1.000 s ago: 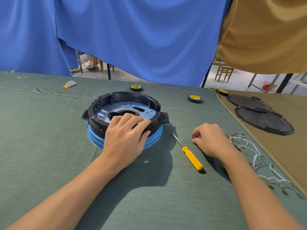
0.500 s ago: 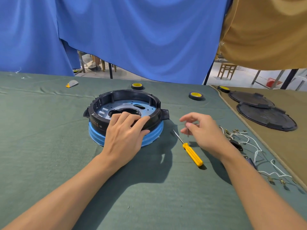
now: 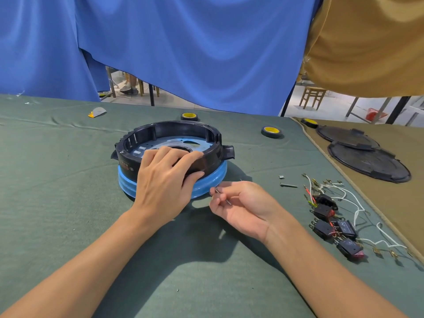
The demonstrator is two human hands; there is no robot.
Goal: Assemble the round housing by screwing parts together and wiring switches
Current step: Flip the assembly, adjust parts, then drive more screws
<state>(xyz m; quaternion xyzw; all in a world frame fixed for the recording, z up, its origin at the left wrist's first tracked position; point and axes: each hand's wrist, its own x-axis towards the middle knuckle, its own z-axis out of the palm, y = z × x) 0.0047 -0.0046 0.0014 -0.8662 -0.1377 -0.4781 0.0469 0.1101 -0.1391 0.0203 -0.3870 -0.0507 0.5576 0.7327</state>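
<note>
Spreading across the lower frame, green cloth; blue curtain hangs above; left hand grips the housing at centre; right hand pinches a screw.

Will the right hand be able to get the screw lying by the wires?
Probably yes: the screw lies on bare cloth just beside the right hand, nothing between, though its fingers pinch a thin metal pin.

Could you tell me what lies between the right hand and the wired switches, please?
In the head view, a loose dark screw and a small metal piece lie between the right hand and the switches.
</note>
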